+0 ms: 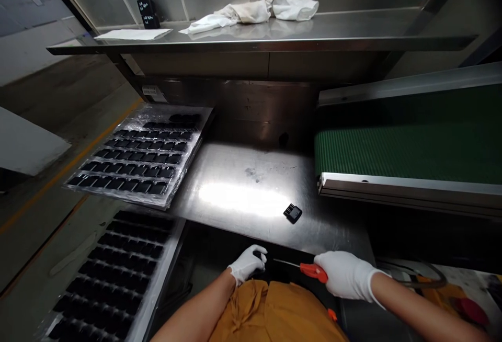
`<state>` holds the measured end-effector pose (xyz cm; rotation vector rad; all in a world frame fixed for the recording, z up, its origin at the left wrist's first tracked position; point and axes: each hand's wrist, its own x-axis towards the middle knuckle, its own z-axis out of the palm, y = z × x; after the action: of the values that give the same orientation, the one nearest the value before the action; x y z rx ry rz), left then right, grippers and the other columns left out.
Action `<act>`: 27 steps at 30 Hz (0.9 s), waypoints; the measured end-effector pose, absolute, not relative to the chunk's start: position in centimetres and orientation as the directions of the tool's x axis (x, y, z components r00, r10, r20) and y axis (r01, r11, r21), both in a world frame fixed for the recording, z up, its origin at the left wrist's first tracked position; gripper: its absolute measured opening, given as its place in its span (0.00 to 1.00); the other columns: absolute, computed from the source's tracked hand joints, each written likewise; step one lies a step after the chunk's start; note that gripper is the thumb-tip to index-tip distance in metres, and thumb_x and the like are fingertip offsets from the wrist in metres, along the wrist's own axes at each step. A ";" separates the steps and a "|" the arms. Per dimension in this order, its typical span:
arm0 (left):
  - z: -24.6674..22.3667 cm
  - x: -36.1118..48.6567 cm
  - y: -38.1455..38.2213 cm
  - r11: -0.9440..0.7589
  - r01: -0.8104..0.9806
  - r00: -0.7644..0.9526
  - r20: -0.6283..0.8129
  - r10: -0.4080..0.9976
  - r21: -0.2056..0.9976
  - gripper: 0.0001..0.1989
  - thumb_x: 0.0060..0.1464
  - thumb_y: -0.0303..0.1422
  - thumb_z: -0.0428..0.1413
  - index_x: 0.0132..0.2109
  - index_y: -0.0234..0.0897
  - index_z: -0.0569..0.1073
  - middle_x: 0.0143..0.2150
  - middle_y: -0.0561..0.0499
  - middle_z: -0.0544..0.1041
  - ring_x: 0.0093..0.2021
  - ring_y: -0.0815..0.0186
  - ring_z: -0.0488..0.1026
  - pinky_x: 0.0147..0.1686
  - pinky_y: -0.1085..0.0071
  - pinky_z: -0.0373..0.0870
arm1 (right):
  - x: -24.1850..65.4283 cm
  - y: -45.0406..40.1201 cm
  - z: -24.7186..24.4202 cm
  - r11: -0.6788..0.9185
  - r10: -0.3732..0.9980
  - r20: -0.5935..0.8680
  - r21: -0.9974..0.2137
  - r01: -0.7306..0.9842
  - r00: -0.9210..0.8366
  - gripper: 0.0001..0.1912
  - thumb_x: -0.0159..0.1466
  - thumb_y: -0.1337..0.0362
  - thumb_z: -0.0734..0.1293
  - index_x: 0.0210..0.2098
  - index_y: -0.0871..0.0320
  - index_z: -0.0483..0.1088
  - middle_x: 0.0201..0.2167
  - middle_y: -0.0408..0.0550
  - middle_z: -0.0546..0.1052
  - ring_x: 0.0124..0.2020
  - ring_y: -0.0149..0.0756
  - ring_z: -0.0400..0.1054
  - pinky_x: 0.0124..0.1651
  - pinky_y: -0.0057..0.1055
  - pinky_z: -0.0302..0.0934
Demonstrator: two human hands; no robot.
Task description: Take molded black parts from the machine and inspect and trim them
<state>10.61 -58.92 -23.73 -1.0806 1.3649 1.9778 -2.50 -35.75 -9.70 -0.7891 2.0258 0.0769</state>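
My left hand (248, 264), in a white glove, is near the table's front edge with its fingers curled around a small dark part (258, 254), mostly hidden by the fingers. My right hand (345, 275), also gloved in white, grips a tool with an orange-red handle (314, 272). Its thin metal shaft (287, 263) points left toward my left hand without touching it. A small black part with slots (293, 213) lies on the steel table (243, 161), beyond both hands.
Trays of black parts stand at the left, one (172, 185) above another (159, 274). A green conveyor belt (408, 138) extends to the right. Across the back, a steel shelf (259, 45) holds white cloths (292, 4), a white sheet (133, 34) and a black block (147, 11).
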 end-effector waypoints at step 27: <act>-23.0 9.8 -60.4 0.409 -0.478 -0.796 -0.581 0.172 0.777 0.34 0.32 0.19 0.61 0.52 0.42 0.74 0.44 0.48 0.78 0.44 0.55 0.73 0.52 0.61 0.65 | -3.4 -36.7 -9.6 0.774 -0.507 -0.783 -0.229 -0.590 -0.361 0.13 0.51 0.68 0.65 0.36 0.57 0.75 0.38 0.58 0.81 0.41 0.60 0.76 0.37 0.40 0.61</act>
<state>9.84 -60.41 -22.97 -0.2591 2.0723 1.4160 -3.37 -36.71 -9.60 -0.8206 2.0307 0.1124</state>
